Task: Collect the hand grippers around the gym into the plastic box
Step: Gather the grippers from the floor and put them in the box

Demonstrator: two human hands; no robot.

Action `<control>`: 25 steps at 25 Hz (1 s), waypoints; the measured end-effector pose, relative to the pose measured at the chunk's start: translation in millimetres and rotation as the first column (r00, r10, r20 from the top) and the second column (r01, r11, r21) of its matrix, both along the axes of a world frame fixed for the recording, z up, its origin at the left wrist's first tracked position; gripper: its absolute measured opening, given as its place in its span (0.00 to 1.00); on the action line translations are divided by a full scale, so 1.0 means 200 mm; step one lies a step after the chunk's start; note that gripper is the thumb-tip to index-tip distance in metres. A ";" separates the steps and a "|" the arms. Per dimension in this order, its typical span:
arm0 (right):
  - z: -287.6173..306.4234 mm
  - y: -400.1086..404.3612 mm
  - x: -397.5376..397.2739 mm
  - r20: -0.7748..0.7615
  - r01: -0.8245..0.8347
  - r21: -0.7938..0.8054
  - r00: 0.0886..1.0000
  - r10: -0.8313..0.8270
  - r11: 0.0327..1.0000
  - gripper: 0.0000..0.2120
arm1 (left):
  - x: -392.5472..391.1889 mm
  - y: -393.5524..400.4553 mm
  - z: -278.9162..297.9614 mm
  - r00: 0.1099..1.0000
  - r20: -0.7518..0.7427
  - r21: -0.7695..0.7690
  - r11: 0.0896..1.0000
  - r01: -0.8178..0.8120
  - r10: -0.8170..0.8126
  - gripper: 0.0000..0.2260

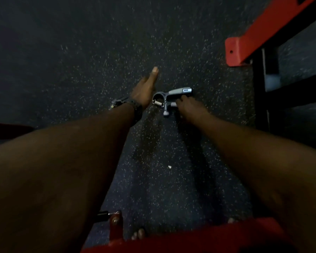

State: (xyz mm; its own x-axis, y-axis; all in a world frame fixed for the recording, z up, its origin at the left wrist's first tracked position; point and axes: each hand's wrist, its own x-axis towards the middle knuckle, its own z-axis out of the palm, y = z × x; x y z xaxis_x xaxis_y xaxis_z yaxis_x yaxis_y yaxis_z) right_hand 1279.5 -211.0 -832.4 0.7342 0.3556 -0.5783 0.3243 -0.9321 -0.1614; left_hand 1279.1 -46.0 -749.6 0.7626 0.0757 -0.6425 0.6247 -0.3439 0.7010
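Red frame (190, 240) below, right hand (187, 105) gripping hand gripper (169, 99), left hand (144, 90) spread

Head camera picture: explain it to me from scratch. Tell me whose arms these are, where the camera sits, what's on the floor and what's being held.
There is no machine here. A person wears a camera on the head, so you look down along their own two bare arms toward a dark speckled gym floor.

The left hand, with a dark watch on the wrist, is open with its fingers stretched out and holds nothing.

The right hand is reaching onto a grey hand gripper, a squeeze tool with a metal spring, lying on the floor. Its fingers touch the handle, but whether they have closed around it is unclear.

On the right stands red and black gym equipment. At the bottom edge are more red metal parts and bare toes. No plastic box is in view.
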 end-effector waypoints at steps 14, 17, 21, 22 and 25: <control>-0.02 -0.02 0.09 0.056 -0.013 -0.229 0.998 0.026 0.973 0.17 | 0.06 -0.06 0.12 0.998 0.064 -0.064 0.998 0.018 -0.014 0.34; 0.02 -0.07 0.12 0.040 0.113 -0.138 0.993 -0.109 0.984 0.22 | 0.07 -0.04 0.13 0.998 0.067 -0.056 0.998 0.001 0.003 0.35; 0.16 -0.06 0.18 -0.039 0.229 0.036 0.973 -0.228 0.973 0.23 | 0.09 -0.03 0.25 0.995 0.096 -0.047 0.999 -0.024 0.029 0.36; 0.23 -0.04 0.20 -0.037 0.246 0.047 0.969 -0.245 0.968 0.23 | 0.10 -0.03 0.30 0.994 0.106 -0.051 0.998 -0.032 0.037 0.36; 0.49 0.00 0.28 -0.035 0.302 0.127 0.953 -0.300 0.945 0.23 | 0.12 -0.02 0.51 0.985 0.151 -0.055 0.996 -0.070 0.077 0.37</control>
